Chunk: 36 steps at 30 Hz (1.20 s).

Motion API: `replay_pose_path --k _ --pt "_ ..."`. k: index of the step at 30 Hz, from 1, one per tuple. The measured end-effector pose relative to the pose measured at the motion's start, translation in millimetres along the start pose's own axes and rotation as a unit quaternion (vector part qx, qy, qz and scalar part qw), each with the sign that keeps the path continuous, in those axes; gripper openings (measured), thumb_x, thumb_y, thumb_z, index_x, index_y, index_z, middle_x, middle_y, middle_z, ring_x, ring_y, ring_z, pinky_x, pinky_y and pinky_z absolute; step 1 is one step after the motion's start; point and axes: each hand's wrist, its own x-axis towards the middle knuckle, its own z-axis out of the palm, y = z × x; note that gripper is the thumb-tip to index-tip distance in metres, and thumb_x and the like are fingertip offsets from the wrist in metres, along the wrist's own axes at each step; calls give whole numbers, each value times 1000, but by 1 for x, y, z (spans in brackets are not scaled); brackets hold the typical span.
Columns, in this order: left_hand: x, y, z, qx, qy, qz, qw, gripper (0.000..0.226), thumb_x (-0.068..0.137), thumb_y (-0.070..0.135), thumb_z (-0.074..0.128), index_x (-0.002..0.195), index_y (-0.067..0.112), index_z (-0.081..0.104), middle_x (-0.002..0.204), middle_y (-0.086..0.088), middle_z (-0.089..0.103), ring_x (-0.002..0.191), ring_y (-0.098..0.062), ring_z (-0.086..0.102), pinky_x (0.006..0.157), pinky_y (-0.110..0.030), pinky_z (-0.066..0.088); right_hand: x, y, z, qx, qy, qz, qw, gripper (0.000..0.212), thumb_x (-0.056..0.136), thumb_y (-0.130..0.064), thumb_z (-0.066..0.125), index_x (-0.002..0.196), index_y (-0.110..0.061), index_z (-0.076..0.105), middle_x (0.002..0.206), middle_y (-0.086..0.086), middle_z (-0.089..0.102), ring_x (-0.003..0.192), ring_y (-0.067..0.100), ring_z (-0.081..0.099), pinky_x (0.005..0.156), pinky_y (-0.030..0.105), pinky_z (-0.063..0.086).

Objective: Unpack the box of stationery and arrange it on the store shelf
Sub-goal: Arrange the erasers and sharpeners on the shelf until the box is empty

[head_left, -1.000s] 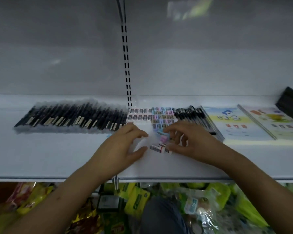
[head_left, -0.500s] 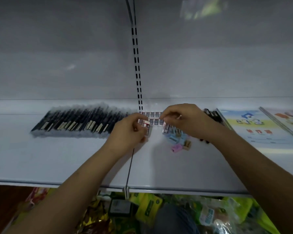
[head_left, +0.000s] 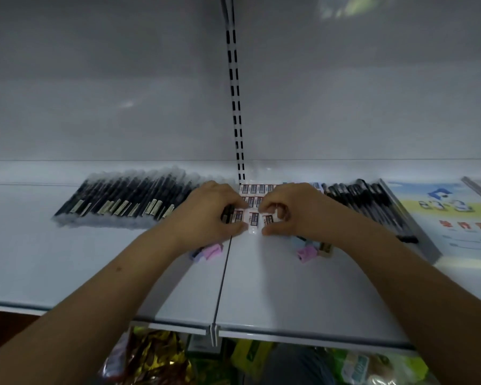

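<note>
Small wrapped erasers are laid in rows on the white shelf, between bagged black pens and loose pens. The front row is pinched from either side by the left hand and right hand, fingers curled.

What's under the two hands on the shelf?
Under the left hand and right hand lie white erasers in rows; pink sharpeners peek out below. Anything beneath the palms is hidden.
</note>
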Motion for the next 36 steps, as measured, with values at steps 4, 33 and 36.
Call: replay_pose_path --k 4,33,36 --pt "-2 -10 5 4 11 26 1000 36 85 43 73 118 30 70 120 11 62 111 -9 47 102 -40 37 8 -2 13 -7 21 -37 999 35 75 -38 81 103 -19 72 94 -7 66 84 9 58 80 26 48" --pt "-99 -20 -5 -205 72 -86 972 15 83 20 78 95 28 72 90 12 67 82 -10 63 70 -27 55 11 -59 54 36 95 -189 977 13 82 -21 75 86 -10 71 76 0 64 66 14 57 65 27 49" --pt "-101 -13 -5 -241 83 -104 961 16 84 19 77 98 26 72 87 8 68 79 -10 64 71 -27 55 6 -59 48 40 96 -184 977 9 81 -16 76 83 -10 69 78 0 63 66 12 57 62 27 50"
